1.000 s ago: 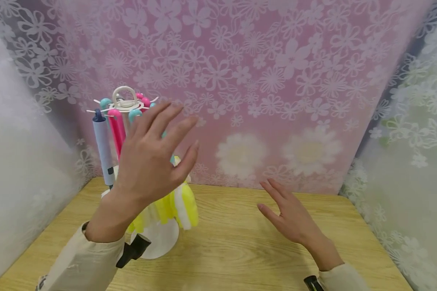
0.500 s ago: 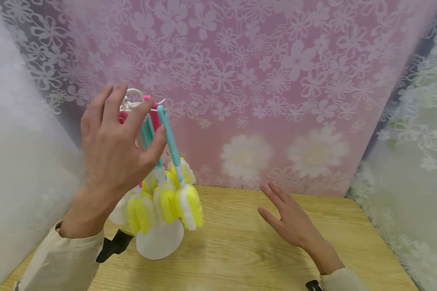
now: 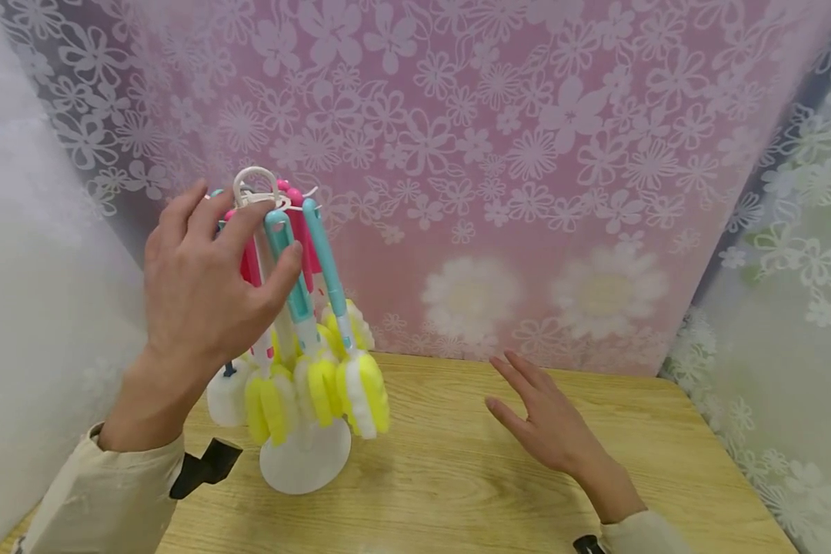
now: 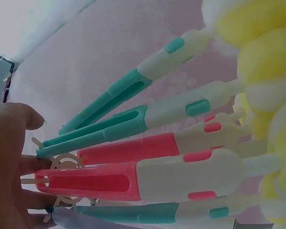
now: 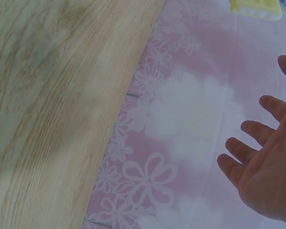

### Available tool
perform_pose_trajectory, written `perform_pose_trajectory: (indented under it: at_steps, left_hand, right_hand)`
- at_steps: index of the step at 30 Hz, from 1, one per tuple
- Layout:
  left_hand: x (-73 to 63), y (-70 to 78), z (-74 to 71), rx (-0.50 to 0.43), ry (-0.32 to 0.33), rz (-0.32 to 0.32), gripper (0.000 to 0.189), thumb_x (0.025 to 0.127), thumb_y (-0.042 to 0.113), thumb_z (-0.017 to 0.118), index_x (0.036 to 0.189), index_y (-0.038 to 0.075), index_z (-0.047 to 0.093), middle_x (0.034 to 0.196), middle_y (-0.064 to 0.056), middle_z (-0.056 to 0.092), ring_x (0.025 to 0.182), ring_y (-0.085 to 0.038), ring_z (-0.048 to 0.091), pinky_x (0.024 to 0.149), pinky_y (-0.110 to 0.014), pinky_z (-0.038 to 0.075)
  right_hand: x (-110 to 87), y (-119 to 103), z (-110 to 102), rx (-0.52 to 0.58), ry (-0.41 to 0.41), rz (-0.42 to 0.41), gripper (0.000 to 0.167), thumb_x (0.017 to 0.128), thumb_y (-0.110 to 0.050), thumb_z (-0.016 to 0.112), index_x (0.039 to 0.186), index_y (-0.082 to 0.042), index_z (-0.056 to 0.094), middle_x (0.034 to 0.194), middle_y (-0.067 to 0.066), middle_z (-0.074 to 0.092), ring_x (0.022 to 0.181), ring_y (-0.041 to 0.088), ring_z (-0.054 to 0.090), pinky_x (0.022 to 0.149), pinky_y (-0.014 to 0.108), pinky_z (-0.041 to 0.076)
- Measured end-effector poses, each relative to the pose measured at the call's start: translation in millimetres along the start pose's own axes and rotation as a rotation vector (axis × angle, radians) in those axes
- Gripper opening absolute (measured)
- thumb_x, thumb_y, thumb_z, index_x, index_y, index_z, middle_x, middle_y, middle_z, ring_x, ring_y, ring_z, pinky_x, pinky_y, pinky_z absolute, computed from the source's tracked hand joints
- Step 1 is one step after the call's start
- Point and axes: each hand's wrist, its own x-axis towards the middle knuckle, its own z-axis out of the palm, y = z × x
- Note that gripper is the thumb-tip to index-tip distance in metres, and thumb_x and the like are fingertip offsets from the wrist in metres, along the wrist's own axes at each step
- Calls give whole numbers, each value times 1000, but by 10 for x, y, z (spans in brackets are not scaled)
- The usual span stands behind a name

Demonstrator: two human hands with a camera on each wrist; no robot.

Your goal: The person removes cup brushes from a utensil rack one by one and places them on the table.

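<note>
Several sponge brushes hang from a white rack, whose round base (image 3: 306,462) stands on the table and whose ring handle (image 3: 255,171) tops it. My left hand (image 3: 204,292) is at the rack's upper left, fingers spread among the hooks and handle tops. In the left wrist view its fingers lie behind a pink brush (image 4: 95,183) and near a teal brush (image 4: 100,131); nothing is plainly gripped. Another teal brush (image 3: 328,261) hangs at the right. Yellow-and-white sponge heads (image 3: 266,404) hang low, beside a white one (image 3: 226,396). My right hand (image 3: 550,419) is held over the table with fingers extended, touching nothing.
The wooden table (image 3: 443,477) ends at a pink flowered curtain (image 3: 457,192) behind. Whitish flowered sheets (image 3: 796,346) flank both sides. The rack stands on the left part of the table.
My left hand has moved left and lower, from in front of the rack to its left side, uncovering the teal brushes and ring handle. The right hand stays nearly still.
</note>
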Motion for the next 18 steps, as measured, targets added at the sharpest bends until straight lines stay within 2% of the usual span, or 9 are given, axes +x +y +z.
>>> perform_pose_trajectory:
  at_steps: [3, 6, 10, 13, 18]
  left_hand:
    - [-7, -19, 4, 6, 6, 9, 48, 84, 41, 50, 116, 9, 66, 119, -21, 58, 125, -36, 40, 90, -61, 37]
    - [-6, -35, 14, 22, 13, 28, 47, 85, 41, 48, 116, 10, 65, 118, -19, 59, 119, -36, 43, 82, -61, 41]
    - [-10, -51, 48, 18, 8, 32, 47, 87, 41, 46, 118, 11, 64, 120, -18, 58, 118, -37, 42, 84, -59, 40]
    - [-16, -58, 83, 2, 18, 18, 46, 87, 41, 46, 117, 11, 63, 119, -18, 56, 118, -37, 41, 88, -57, 37]
    - [-18, -62, 149, -15, 93, -5, 42, 86, 40, 49, 109, 9, 63, 111, -20, 55, 117, -39, 41, 92, -56, 35]
  right_hand:
    - [40, -42, 16, 23, -1, -1, 61, 96, -49, 47, 150, -25, 31, 155, 5, 23, 139, 37, 23, 102, 63, 26]
    - [88, -106, 26, 123, 0, 5, 59, 97, -47, 47, 149, -23, 33, 155, 6, 23, 139, 36, 22, 102, 64, 26]
    - [188, -243, 18, 331, 14, 8, 53, 99, -40, 46, 147, -19, 36, 153, 6, 28, 139, 34, 24, 102, 62, 28]
    - [275, -382, -1, 456, 42, 3, 48, 100, -34, 47, 144, -18, 40, 148, 6, 36, 135, 30, 34, 103, 57, 32]
    - [466, -698, -14, 623, 118, 0, 38, 100, -28, 49, 137, -17, 50, 138, 2, 50, 123, 23, 50, 98, 47, 42]
